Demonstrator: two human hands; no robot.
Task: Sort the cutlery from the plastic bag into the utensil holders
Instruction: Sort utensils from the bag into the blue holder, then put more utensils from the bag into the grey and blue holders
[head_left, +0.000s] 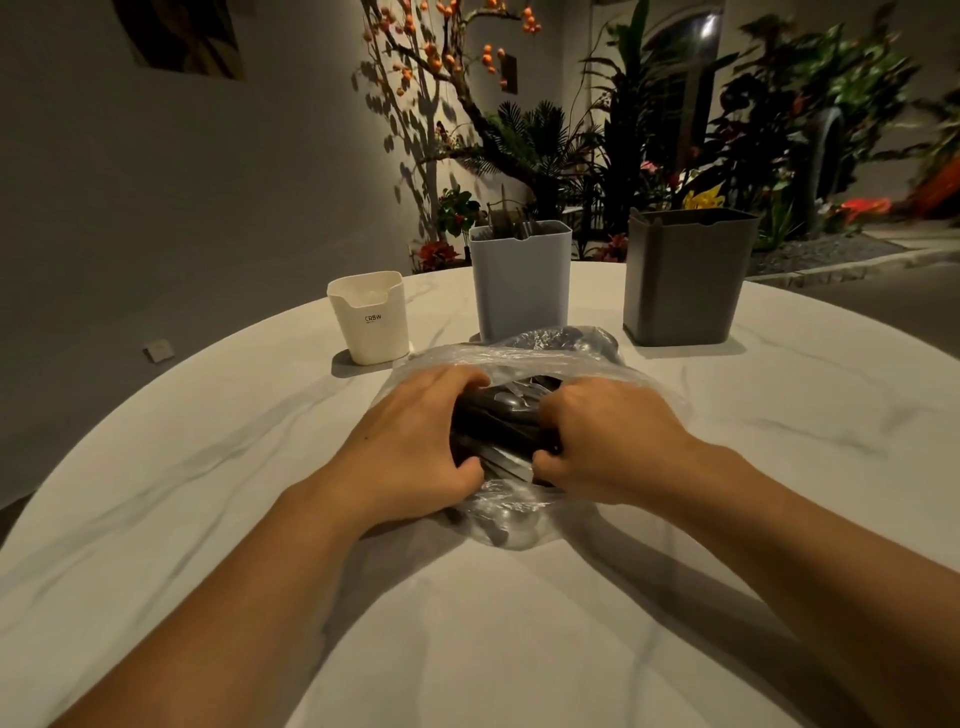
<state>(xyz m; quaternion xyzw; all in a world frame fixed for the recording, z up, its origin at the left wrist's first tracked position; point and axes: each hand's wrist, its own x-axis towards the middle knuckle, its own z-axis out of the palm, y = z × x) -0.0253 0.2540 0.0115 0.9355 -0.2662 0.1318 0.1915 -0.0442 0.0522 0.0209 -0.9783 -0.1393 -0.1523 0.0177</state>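
A clear plastic bag (524, 353) lies in the middle of the round marble table (779, 467), with dark cutlery (498, 431) bundled inside its open mouth. My left hand (410, 441) grips the bag's left edge, fingers curled into the opening. My right hand (608, 441) grips the right edge the same way. Behind the bag stand three utensil holders: a small white one (370, 317) at the left, a light blue one (521, 280) in the middle with several utensils sticking out, and a dark grey one (685, 275) at the right.
Beyond the table's far edge are potted plants and a branch with orange fruits (467, 57). A grey wall stands at the left. A small flat object (158, 351) lies on the floor past the table's left edge.
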